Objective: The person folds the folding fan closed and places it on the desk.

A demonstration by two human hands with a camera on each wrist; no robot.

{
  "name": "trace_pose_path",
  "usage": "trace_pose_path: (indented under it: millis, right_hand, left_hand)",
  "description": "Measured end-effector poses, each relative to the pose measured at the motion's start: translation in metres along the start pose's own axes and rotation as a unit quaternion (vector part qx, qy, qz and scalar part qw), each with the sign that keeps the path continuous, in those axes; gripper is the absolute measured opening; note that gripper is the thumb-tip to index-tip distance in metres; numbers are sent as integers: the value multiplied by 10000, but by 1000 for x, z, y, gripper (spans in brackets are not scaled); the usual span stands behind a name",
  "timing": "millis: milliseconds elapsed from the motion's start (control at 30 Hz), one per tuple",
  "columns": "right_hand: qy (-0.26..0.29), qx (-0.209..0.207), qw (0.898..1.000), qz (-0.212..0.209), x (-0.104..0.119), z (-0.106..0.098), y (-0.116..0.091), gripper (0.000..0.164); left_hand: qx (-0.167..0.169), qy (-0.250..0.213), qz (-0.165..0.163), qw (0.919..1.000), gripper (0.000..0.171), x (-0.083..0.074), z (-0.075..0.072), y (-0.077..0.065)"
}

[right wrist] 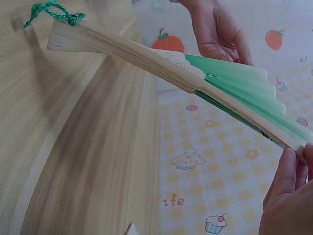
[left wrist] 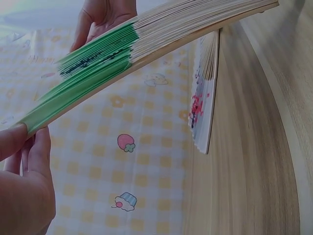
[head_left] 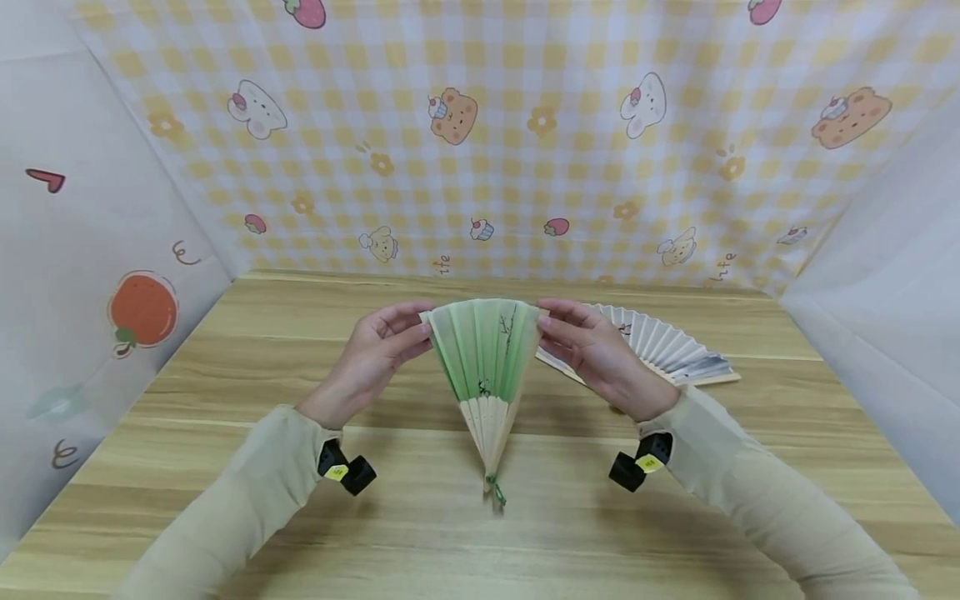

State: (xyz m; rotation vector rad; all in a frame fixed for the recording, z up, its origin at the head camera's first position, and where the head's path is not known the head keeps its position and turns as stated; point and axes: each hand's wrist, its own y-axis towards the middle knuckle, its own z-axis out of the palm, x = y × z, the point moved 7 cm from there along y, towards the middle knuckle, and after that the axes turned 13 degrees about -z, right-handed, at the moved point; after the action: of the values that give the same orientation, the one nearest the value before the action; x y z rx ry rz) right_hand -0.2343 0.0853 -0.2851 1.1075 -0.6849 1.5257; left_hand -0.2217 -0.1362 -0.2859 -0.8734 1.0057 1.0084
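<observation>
A green folding fan (head_left: 480, 350) with pale wooden ribs is partly spread between the two hands, its pivot end pointing down toward the wearer. From the pivot hangs a green cord loop (right wrist: 54, 12). My left hand (head_left: 372, 354) pinches the upper left corner of the fan between thumb and fingers. At the upper right corner my right hand (head_left: 596, 350) pinches the outer rib the same way. Dark branch-like drawings mark the green leaf. In the right wrist view many ribs still lie stacked along the right-hand side.
Behind the right hand a white folding fan (head_left: 675, 346) lies spread on the wooden table (head_left: 375, 517); red blossoms show on it in the left wrist view. A yellow checked cloth (head_left: 495, 183) hangs at the back, with white cloth walls (head_left: 82, 242) at the sides.
</observation>
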Motion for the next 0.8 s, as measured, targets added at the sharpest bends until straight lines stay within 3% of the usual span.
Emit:
trace_pose_path:
  millis: [800]
  right_hand:
    - [7,26,9997,256,-3,14,-1,19]
  left_hand:
    - [172,46,-92,9998,25,3,15,6]
